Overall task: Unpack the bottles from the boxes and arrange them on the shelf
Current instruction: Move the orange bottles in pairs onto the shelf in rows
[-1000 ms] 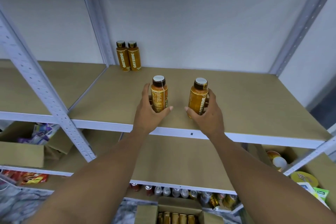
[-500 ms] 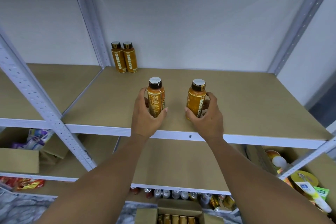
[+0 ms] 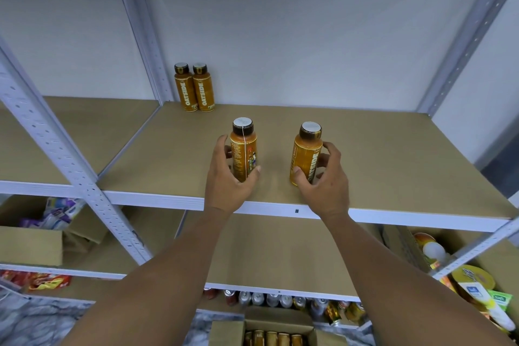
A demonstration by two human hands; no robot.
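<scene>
Two orange Oatside bottles stand upright near the front of the brown shelf board (image 3: 393, 166). My left hand (image 3: 227, 180) wraps around the left bottle (image 3: 243, 149), thumb on its right side. My right hand (image 3: 325, 180) curls around the right bottle (image 3: 306, 154), with the fingers loosely touching its side. Two more orange bottles (image 3: 194, 87) stand side by side at the shelf's back left corner, against the wall. Below, an open cardboard box (image 3: 276, 329) shows several bottle caps.
White perforated uprights (image 3: 56, 149) frame the bay on the left and right. Lower shelves hold a row of cans (image 3: 280, 299), a cardboard box with packets (image 3: 31, 244) at left, and assorted goods (image 3: 474, 286) at right.
Both hands have slid the two bottles slightly further back on the shelf. The right bottle has turned so its label faces me, and my right fingers have loosened.
</scene>
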